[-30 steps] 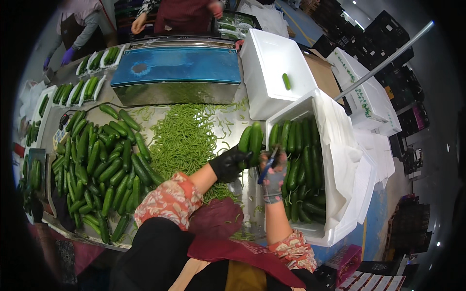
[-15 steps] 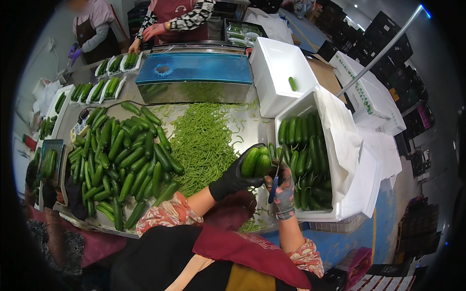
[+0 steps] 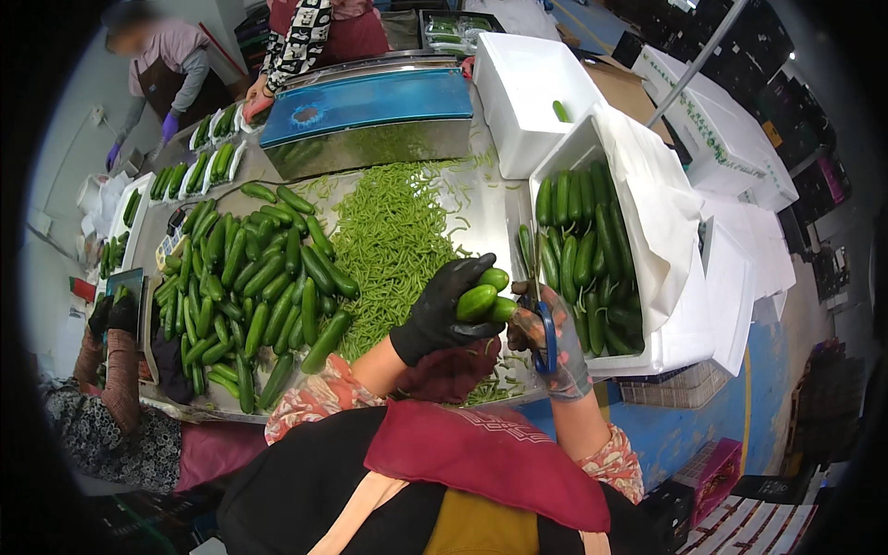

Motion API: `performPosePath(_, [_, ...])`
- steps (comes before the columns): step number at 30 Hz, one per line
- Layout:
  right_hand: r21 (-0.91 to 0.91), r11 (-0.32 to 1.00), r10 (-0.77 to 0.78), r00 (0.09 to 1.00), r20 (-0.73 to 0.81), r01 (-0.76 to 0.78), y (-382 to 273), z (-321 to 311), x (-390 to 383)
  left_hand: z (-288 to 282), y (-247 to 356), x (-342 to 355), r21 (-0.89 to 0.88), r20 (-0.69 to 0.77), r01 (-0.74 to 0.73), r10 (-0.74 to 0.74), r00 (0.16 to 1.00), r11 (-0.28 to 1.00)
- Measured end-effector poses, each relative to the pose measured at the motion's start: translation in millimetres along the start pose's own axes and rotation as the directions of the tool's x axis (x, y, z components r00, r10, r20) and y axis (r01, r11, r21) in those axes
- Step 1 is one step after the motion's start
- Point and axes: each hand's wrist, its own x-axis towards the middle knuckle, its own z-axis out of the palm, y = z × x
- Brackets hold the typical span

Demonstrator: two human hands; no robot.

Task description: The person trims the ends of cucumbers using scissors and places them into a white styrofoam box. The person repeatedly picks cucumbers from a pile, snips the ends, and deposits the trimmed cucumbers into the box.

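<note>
My left hand [image 3: 440,313] in a black glove is closed round a bunch of cucumbers [image 3: 477,301], their ends turned toward my right hand. My right hand [image 3: 560,338], in a patterned grey glove, grips blue-handled scissors [image 3: 547,340] at the cucumber ends, blades pointing up. Beside it, a foam box [image 3: 659,338] with a white liner holds rows of cucumbers [image 3: 585,259]. Left of my hands lie scattered green pods [image 3: 388,222] and a heap of loose cucumbers [image 3: 254,296] on the steel table [image 3: 481,203].
A second foam box [image 3: 518,88] stands behind, near a blue-topped steel machine [image 3: 365,102]. Two co-workers [image 3: 171,69] [image 3: 319,28] stand across the table by trayed cucumbers [image 3: 199,171]; another person's arms [image 3: 120,379] are at left. Foam lids [image 3: 726,287] and crates [image 3: 675,393] lie at right.
My left hand has tilted the cucumbers from upright to pointing at my right hand and the scissors. The far co-worker's hands moved toward the trays; the left person's arms came further into view.
</note>
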Motion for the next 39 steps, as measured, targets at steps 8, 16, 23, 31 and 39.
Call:
performPosePath(8, [0.239, 0.963, 0.091, 0.985, 0.144, -0.124, 9, -46, -12, 19, 14, -1, 0.057, 0.016, 0.006, -0.007, 1.0, 0.998])
performPosePath(16, [0.481, 0.877, -0.165, 0.925, 0.342, -0.022, 32, -75, -15, 27, 32, -4, 0.221, -0.001, -0.064, 0.066, 0.998, 0.973])
performPosePath(23, [0.689, 0.626, 0.267, 0.931, 0.25, -0.365, 12, -50, -18, 21, 44, -8, 0.318, -0.028, -0.104, 0.119, 0.993, 0.942])
performPosePath(31, [0.196, 0.973, -0.183, 0.917, 0.355, 0.119, 30, -37, -14, 22, 48, -35, 0.153, -0.147, 0.082, -0.059, 0.987, 0.985])
performPosePath(39, [0.03, 0.991, 0.117, 0.96, 0.255, -0.128, 29, -21, -10, 38, 38, -67, -0.813, 0.165, 0.46, -0.616, 0.77, 0.356])
